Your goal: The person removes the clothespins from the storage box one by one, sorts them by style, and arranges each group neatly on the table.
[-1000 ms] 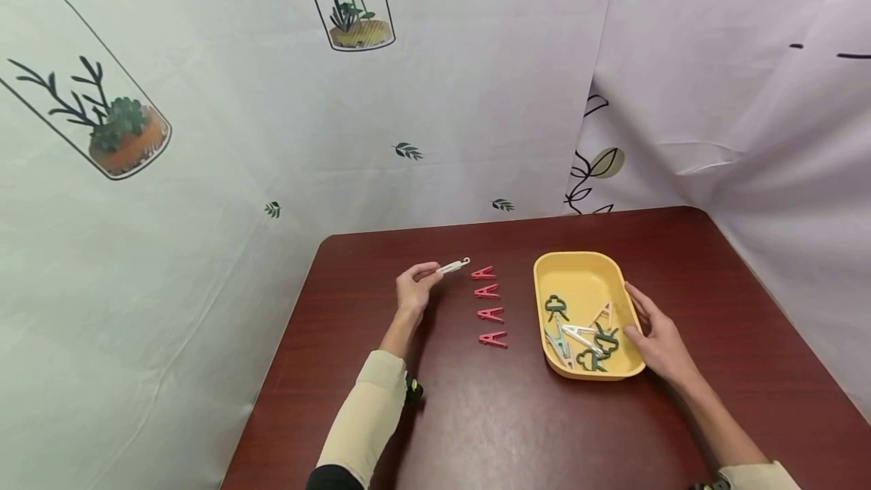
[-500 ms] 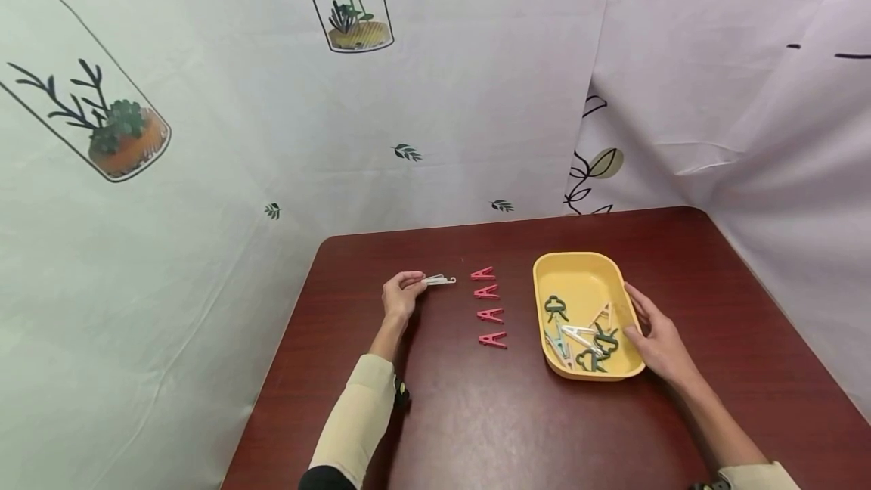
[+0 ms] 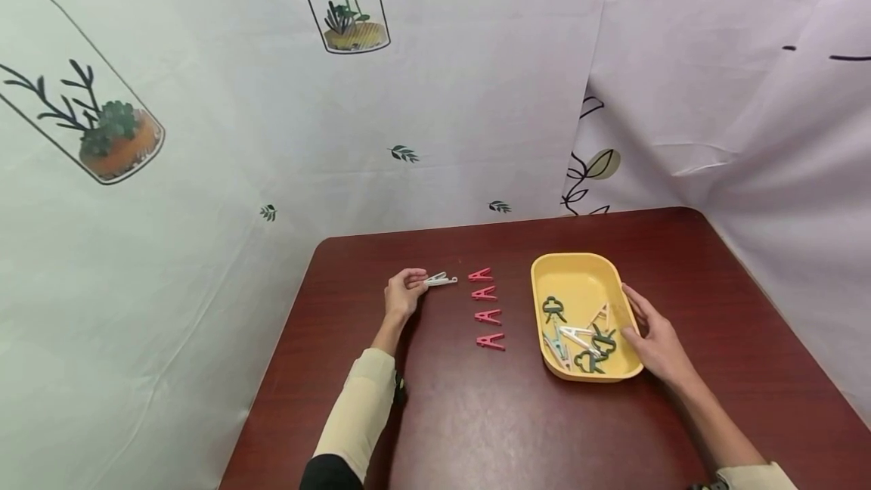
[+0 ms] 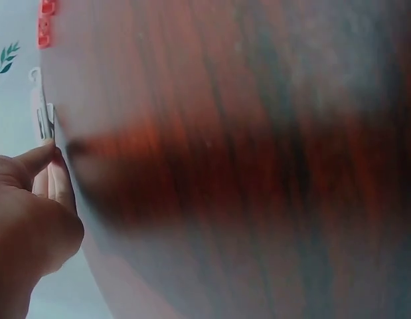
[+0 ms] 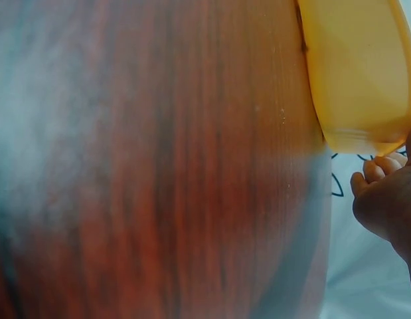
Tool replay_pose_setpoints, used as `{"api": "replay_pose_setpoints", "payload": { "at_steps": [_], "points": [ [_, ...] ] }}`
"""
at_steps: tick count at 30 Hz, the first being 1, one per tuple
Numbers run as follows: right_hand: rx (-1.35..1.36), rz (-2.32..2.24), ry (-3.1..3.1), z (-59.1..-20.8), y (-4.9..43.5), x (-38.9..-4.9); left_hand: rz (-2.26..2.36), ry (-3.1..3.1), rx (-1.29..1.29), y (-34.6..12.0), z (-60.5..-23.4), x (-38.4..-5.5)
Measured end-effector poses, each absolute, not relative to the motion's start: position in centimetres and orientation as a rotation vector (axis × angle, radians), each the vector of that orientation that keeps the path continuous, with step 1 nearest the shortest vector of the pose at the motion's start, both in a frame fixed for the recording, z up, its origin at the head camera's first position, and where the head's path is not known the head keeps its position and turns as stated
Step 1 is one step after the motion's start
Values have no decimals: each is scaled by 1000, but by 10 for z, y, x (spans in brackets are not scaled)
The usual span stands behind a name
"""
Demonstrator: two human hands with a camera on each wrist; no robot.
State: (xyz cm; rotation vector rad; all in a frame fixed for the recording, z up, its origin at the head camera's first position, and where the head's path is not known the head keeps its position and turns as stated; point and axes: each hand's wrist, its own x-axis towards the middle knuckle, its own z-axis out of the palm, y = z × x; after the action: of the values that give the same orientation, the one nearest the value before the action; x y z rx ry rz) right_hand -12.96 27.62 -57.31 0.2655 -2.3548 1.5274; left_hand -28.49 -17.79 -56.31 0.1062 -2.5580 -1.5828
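At the left of the table my left hand (image 3: pixel 403 295) pinches a white clothespin (image 3: pixel 442 280) between thumb and fingers. Its hooked end points right, away from the hand; the left wrist view shows the same clothespin (image 4: pixel 44 119) past the thumb tip. Just right of it, several red clothespins (image 3: pixel 485 293) lie in a column. My right hand (image 3: pixel 656 337) grips the right side of a yellow plastic tray (image 3: pixel 574 278), thumb on the rim and fingers along the outer wall. In the right wrist view the tray (image 5: pixel 364 73) hides part of that hand.
Inside the tray's near half lie dark green clips (image 3: pixel 553 308), white clothespins (image 3: pixel 578 337) and a peach clothespin (image 3: pixel 602 316), partly overlapping. The dark red wooden table (image 3: pixel 476 422) ends at the back against a pale printed cloth (image 3: pixel 435 97).
My left hand has moved left and slightly nearer with the white clothespin, which now lies more level and shows its legs spread. The right hand and tray stay put.
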Motion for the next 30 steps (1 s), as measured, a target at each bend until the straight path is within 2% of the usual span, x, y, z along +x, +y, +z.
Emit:
{"api": "replay_pose_setpoints", "payload": {
  "at_steps": [12,30],
  "points": [
    [269,1555,-2353,-576,278,-130,-1519,-2601,-122,-179,-569,-296],
    [267,1570,-2366,-574,276,-126,-1504,-2603,-210,-180,-574,-307]
  ]
}}
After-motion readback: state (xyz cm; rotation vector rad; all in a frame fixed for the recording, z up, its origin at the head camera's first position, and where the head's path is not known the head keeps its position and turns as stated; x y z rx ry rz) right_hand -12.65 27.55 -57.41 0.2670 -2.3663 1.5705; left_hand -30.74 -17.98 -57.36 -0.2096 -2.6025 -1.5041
